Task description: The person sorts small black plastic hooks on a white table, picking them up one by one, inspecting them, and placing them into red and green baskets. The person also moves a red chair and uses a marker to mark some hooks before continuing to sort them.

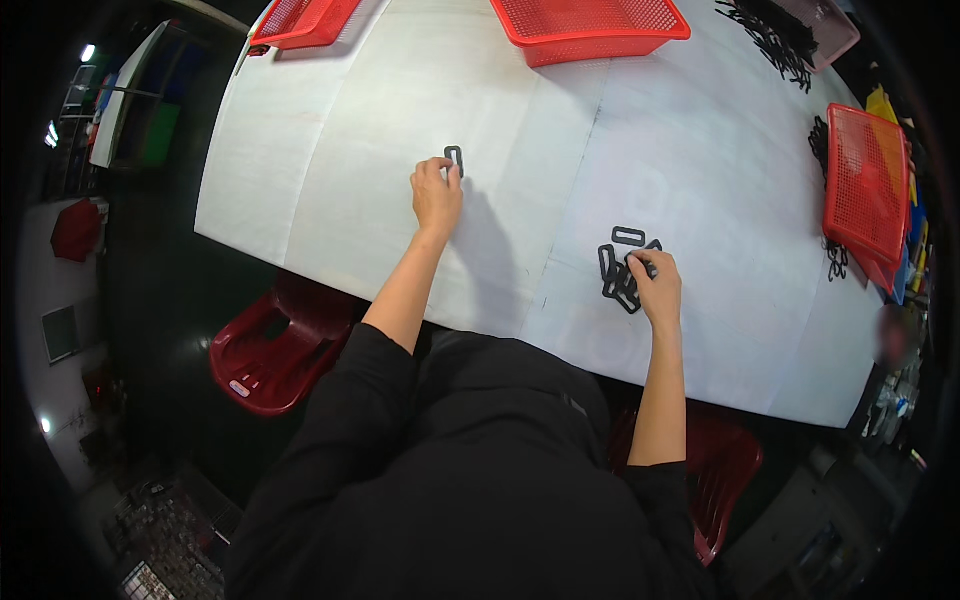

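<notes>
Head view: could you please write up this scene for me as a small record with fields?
Left hand: fingers at the near end of a lone black oblong ring; grip unclear
Right hand: at a loose cluster of black rings; grip unclear
Surface: white table
Far side: center red basket and left red basket, both cut off by the frame
Right side: right red basket
Seating: left dark red chair

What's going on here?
Someone in a dark top is handling black oblong open-centred pieces at a white table. The left hand is at a single black oblong ring lying apart. The right hand is at a loose cluster of similar black rings; its exact grip is hard to tell. A red perforated plastic basket stands beyond them.
</notes>
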Demonstrator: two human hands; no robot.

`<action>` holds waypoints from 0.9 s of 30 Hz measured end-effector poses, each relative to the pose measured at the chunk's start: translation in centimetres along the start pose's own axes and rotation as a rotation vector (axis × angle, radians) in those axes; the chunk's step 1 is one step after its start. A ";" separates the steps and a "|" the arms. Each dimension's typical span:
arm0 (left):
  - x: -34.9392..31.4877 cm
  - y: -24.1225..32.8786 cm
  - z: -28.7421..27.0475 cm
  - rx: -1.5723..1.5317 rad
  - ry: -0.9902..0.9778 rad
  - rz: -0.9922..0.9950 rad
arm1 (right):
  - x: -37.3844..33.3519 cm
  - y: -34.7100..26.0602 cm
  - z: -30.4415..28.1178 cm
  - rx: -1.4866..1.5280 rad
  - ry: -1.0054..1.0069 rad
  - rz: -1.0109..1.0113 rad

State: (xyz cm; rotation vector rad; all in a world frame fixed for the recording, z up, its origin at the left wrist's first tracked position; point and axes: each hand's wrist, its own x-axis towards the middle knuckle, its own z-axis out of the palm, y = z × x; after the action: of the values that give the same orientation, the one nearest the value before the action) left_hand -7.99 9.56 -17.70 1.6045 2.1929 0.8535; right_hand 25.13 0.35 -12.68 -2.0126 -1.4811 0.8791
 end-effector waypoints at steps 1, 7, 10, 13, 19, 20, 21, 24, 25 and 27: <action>1.0 0.1 -0.2 0.052 -0.033 -0.052 | -0.1 0.2 -0.5 -0.052 0.032 -0.005; 2.5 1.1 0.7 0.444 -0.193 0.088 | -0.4 -0.4 -0.9 -0.174 0.039 -0.003; 1.8 0.4 2.4 0.595 -0.233 0.318 | -0.7 -2.4 -0.1 -0.180 0.012 -0.099; 2.3 2.1 0.9 0.557 -0.300 0.286 | -1.4 -4.8 0.1 -0.115 -0.008 -0.138; -2.0 12.0 -5.5 -0.815 -0.956 -0.353 | -2.1 -9.6 -0.7 0.417 -0.125 -0.050; -2.9 13.8 -6.9 -0.931 -1.059 -0.387 | -2.2 -10.6 -1.1 0.531 -0.128 -0.030; -3.8 15.1 -8.4 -0.956 -1.091 -0.391 | -2.2 -11.8 -1.6 0.645 -0.133 -0.014; -5.5 17.3 -10.9 -1.041 -1.164 -0.397 | -2.7 -13.8 -2.9 0.769 -0.170 -0.032; -5.9 17.3 -11.3 -1.067 -1.180 -0.406 | -2.8 -14.2 -3.3 0.779 -0.188 -0.050; -6.5 17.3 -11.8 -1.111 -1.202 -0.422 | -3.3 -14.4 -3.8 0.744 -0.196 -0.067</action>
State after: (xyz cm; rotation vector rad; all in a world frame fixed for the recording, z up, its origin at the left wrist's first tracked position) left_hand 0.86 3.61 1.48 0.6644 0.8192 0.5247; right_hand 18.05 1.34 0.80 -1.3478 -1.0701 1.3766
